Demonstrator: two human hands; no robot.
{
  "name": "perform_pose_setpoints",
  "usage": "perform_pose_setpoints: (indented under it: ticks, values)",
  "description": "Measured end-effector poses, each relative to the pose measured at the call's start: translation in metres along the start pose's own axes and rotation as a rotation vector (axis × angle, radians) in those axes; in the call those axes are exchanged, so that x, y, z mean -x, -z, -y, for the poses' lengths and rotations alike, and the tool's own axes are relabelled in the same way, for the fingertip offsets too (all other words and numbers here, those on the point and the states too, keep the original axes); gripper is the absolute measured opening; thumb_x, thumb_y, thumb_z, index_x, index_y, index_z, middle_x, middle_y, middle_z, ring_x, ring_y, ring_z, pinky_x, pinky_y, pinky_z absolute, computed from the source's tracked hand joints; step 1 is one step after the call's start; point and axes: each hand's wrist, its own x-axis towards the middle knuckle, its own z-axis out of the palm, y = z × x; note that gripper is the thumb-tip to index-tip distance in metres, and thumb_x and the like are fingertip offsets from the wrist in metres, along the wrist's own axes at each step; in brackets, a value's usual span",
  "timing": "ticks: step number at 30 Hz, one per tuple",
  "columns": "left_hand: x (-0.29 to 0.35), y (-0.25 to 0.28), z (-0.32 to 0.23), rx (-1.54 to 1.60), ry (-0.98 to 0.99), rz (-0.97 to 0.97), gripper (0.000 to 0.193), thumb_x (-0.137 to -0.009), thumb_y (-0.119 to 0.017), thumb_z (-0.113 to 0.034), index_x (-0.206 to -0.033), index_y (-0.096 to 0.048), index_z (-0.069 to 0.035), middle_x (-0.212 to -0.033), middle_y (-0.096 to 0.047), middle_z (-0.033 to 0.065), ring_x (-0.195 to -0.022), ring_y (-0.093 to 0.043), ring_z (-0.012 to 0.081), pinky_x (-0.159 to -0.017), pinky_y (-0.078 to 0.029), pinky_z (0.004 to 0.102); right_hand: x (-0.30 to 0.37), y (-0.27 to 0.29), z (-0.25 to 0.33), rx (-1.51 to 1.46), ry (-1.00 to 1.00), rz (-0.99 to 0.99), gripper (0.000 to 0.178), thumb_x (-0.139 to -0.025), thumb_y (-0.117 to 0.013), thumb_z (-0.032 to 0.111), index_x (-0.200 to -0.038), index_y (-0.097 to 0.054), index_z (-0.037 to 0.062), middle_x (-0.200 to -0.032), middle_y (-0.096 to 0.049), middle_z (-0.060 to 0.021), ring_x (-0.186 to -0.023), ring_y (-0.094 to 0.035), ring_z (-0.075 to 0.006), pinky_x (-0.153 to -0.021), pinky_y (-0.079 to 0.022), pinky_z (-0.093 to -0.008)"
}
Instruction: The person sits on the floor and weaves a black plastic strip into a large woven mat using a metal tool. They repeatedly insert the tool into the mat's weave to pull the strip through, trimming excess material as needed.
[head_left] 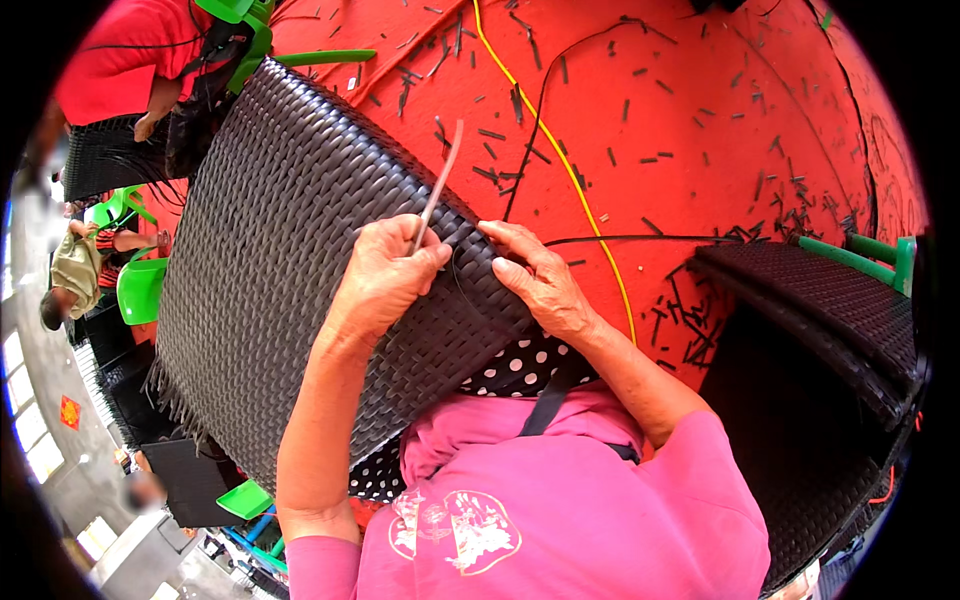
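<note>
A large woven panel (270, 200) of dark flat strips lies across my lap, its near end over a polka-dot cloth. Above its right part, my left hand (385, 270) is closed around a thin, pale flat tool (440, 180) whose end sticks up past the fingers. My right hand (540, 280) rests at the panel's right edge, fingertips curled over the rim and the thumb on the weave. A thin dark strand runs down from near the left fingers over the weave. Whether the right fingers pinch a strip there is hidden.
Black strip offcuts (690, 310) litter the red floor (640, 110). A yellow cord (560, 145) and a black cable cross it. Stacked woven panels (820, 300) stand at right beside a green frame (870, 255). At left are green stools (142, 290) and other people, one in red (130, 60).
</note>
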Motion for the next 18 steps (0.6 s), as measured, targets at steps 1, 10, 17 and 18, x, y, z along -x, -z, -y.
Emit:
perform_pose_setpoints:
  ticks: [1,10,17,18]
  values:
    - [0.002,0.002,-0.005,0.043,0.039,0.011,0.012,-0.087,-0.068,-0.010,-0.084,-0.058,-0.005,-0.058,-0.052,-0.0021,-0.043,-0.040,0.0029,-0.039,-0.026,0.0184,0.000,0.000,0.000,0.009,0.006,0.001,0.045,-0.094,-0.056,0.028,-0.130,-0.053,0.0019,-0.131,-0.053,-0.0154,-0.125,-0.047,-0.0281,-0.109,-0.032,-0.0370]
    - [0.005,0.002,0.001,0.070,0.009,-0.043,0.014,-0.088,-0.068,-0.012,-0.088,-0.057,-0.004,-0.058,-0.054,0.0007,-0.038,-0.038,0.0032,-0.034,-0.025,0.0184,-0.001,0.006,-0.001,0.041,0.046,0.052,0.042,-0.094,-0.056,0.017,-0.132,-0.052,0.0009,-0.128,-0.052,-0.0102,-0.120,-0.048,-0.0192,-0.104,-0.036,-0.0316]
    - [0.004,0.003,0.000,0.029,0.023,-0.033,0.013,-0.090,-0.066,-0.013,-0.088,-0.056,-0.004,-0.057,-0.054,0.0013,-0.037,-0.038,0.0041,-0.033,-0.025,0.0191,-0.003,0.003,0.009,0.040,-0.041,0.001,0.039,-0.091,-0.058,0.016,-0.126,-0.055,0.0009,-0.122,-0.057,-0.0131,-0.115,-0.054,-0.0238,-0.099,-0.042,-0.0337]
    - [0.003,0.003,0.001,0.025,0.018,-0.028,0.013,-0.090,-0.066,-0.013,-0.088,-0.056,-0.004,-0.057,-0.054,0.0013,-0.037,-0.038,0.0042,-0.033,-0.025,0.0192,-0.003,0.001,0.010,0.012,-0.048,-0.020,0.038,-0.089,-0.059,0.017,-0.124,-0.057,0.0010,-0.121,-0.059,-0.0153,-0.115,-0.055,-0.0272,-0.100,-0.042,-0.0356]
